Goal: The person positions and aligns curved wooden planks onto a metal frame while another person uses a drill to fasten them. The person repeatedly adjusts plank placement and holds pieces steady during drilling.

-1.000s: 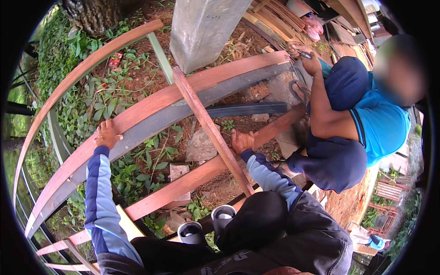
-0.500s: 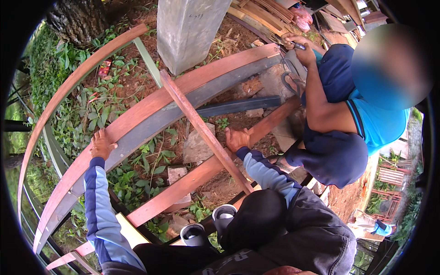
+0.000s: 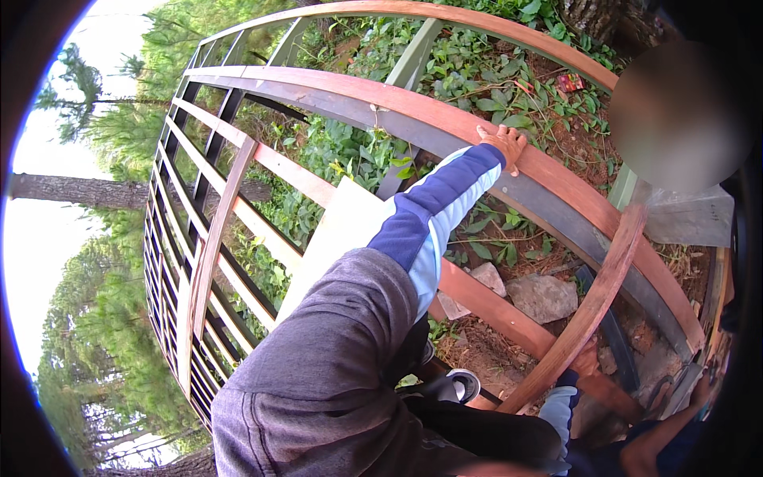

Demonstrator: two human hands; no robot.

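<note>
The left hand [image 3: 504,143] lies flat, fingers spread, on the upper face of a long reddish beam [image 3: 381,99] with a grey underside, part of a big steel frame [image 3: 199,238] of red and grey bars. The blue-and-white sleeve [image 3: 433,211] runs up to it from the grey-clad shoulder at the lower middle.

The right hand [image 3: 586,362] sits low at the right, wrapped around the foot of a reddish cross strut [image 3: 600,294], where that strut meets a lower red bar [image 3: 485,298]. Its fingers are mostly hidden behind the strut, so how tight the grip is cannot be told. The two hands are well apart, one on the top beam, one at the strut's base.

Between the bars, the ground shows green weeds, red soil and two pale stones [image 3: 540,296]. A pale board [image 3: 334,238] leans just beside the sleeve. A concrete post [image 3: 687,215] stands at the right, where another person's arm [image 3: 675,429] shows at the lower corner.
</note>
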